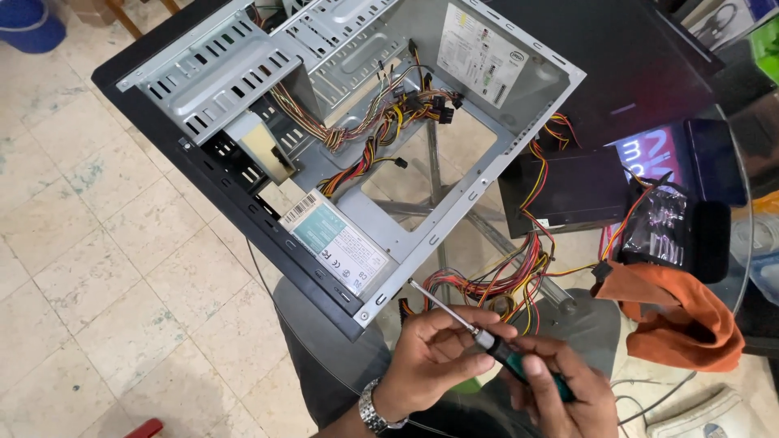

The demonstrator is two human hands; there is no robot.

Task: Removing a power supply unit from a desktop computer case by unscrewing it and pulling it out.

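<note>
An open computer case (479, 154) of grey metal with a black front lies on a glass table. Bundles of coloured wires (381, 130) run inside it. A drive with a labelled top (337, 247) sits at the case's near edge. My right hand (560, 389) grips the black and green handle of a screwdriver (487, 341). My left hand (442, 353), with a metal watch on the wrist, pinches the screwdriver's shaft near the handle. The tip points up-left towards the case's near corner, just short of it.
A black power supply (580, 186) with a loose tangle of wires (495, 284) lies right of the case. An orange cloth (682, 316) and a dark plastic bag (665, 223) sit at the right. The round glass table edge (742, 219) curves there. Tiled floor (97, 268) is to the left.
</note>
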